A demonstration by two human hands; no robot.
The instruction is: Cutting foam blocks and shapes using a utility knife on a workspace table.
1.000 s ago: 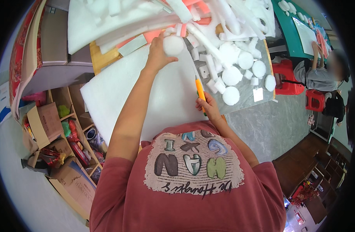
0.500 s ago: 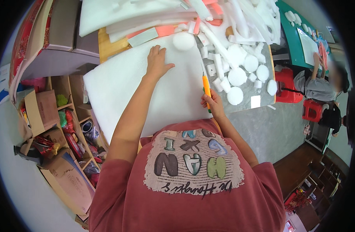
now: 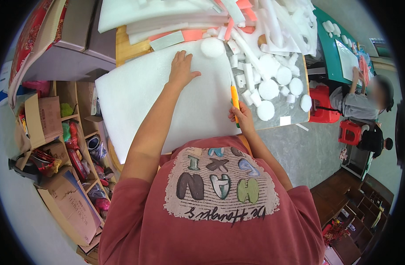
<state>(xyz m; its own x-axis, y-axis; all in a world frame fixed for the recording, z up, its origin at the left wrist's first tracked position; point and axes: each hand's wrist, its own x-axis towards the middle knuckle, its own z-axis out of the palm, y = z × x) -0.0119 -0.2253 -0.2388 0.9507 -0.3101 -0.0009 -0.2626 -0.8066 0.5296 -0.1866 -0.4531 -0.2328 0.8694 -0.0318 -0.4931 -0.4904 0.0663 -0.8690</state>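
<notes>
A large white foam sheet [image 3: 198, 106] lies on the table in front of me. My left hand [image 3: 182, 70] rests flat on its far part, fingers spread and holding nothing. My right hand [image 3: 242, 115] is closed round a yellow-orange utility knife [image 3: 235, 99]. The knife's thin blade points away from me, along the sheet's right edge; whether it touches the foam I cannot tell. A round white foam disc [image 3: 212, 47] sits at the sheet's far edge, just beyond and right of my left hand.
Right of the sheet, several foam discs [image 3: 268, 89] and offcuts lie on the grey tabletop [image 3: 273, 122]. Stacked foam sheets [image 3: 167, 17] and pink strips [image 3: 192, 35] are at the back. Shelves with boxes [image 3: 67, 212] stand at left. Two people sit at right near red stools [image 3: 322, 106].
The view has shifted slightly. My left hand stays flat on the sheet and my right hand keeps the knife at its right edge, with hardly any movement.
</notes>
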